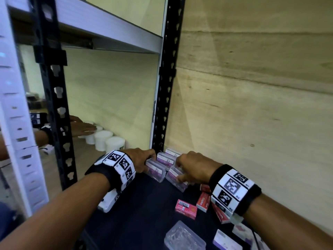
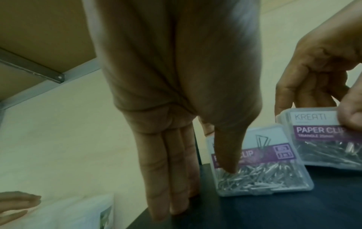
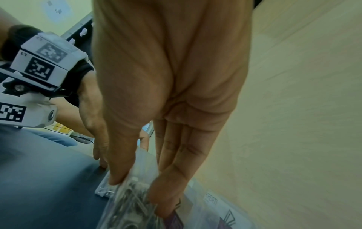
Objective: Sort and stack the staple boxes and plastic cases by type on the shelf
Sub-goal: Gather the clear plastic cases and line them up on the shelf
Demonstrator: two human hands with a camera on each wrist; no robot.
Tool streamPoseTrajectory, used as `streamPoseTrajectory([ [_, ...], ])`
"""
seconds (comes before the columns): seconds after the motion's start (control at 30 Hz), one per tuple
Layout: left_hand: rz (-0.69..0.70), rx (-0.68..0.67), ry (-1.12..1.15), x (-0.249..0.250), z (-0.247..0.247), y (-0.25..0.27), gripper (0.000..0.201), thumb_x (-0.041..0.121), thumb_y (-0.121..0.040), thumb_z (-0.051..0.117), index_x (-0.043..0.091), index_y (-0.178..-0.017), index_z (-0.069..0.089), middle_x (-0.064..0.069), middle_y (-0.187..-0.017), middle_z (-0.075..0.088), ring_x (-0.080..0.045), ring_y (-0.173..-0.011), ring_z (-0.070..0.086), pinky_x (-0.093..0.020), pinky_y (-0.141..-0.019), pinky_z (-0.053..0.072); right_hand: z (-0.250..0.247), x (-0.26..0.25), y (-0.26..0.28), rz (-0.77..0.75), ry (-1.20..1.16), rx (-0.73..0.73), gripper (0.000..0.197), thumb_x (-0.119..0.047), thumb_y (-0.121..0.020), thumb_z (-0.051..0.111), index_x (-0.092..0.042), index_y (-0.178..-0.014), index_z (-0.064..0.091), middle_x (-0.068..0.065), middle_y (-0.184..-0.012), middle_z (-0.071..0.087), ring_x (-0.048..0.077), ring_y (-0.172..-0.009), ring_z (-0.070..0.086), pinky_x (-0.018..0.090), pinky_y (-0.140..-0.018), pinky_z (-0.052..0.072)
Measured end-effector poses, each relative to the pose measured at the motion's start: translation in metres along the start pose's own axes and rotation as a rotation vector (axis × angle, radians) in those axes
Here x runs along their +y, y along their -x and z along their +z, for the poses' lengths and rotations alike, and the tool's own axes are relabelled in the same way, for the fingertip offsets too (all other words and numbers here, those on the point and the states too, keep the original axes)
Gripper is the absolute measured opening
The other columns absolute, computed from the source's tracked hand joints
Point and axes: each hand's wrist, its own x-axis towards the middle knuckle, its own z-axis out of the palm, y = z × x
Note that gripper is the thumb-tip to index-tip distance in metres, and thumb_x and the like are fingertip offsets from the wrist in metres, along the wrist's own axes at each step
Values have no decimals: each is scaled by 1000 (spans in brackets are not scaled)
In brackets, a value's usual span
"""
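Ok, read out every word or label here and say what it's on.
"KREATI": label top of the right-hand case, gripped by the right hand.
"PAPER CLI": its purple band, end hidden by the thumb.
"LIP": left-hand case, start hidden by the left hand thumb.
"KREATI": also a case by the wall.
Too blurred: the small line under "PAPER CLI" and the print on the red boxes.

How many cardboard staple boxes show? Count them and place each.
4. Pink cardboard box on the black shelf, red box beside it, second red box behind, third red box under the right wrist. Others may be hidden.
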Motion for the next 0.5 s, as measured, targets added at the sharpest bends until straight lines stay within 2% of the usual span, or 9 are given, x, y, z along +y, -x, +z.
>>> streamPoseTrajectory([
  [0.13, -12, 28, -9, 2, 2, -2, 37, 37, -90, 62, 32, -120, 40, 1, -100, 63, -21, -92, 62, -35, -85, 52, 3, -1, -2, 9, 7, 23, 43, -38, -87, 72, -10, -118, 62, 11, -109, 65, 27, -92, 64, 36, -79, 55],
  [0.27, -38, 50, -20, 4, 2, -2, 39, 34, -91, 61, 30, -123, 39, -5, -106, 64, -24, -93, 63, -37, -86, 53, 5, 0, -5, 7, 20, 42, 42, -38, -86, 74, -11, -116, 63, 10, -109, 64, 27, -93, 63, 34, -78, 52],
  [0.4, -36, 65, -38, 5, 3, -5, 40, 33, -93, 59, 28, -126, 38, -6, -100, 60, -23, -87, 60, -35, -81, 52, 6, 1, -5, 9, -3, 60, 41, -38, -85, 75, -12, -116, 63, 9, -109, 64, 26, -92, 63, 32, -74, 50],
  [0.5, -40, 68, -49, 6, 3, -6, 42, 32, -93, 59, 28, -128, 37, -8, -106, 61, -22, -85, 57, -34, -80, 50, 6, 3, -5, 15, -39, 62, 42, -37, -85, 75, -14, -118, 63, 7, -108, 65, 24, -90, 63, 30, -71, 47],
])
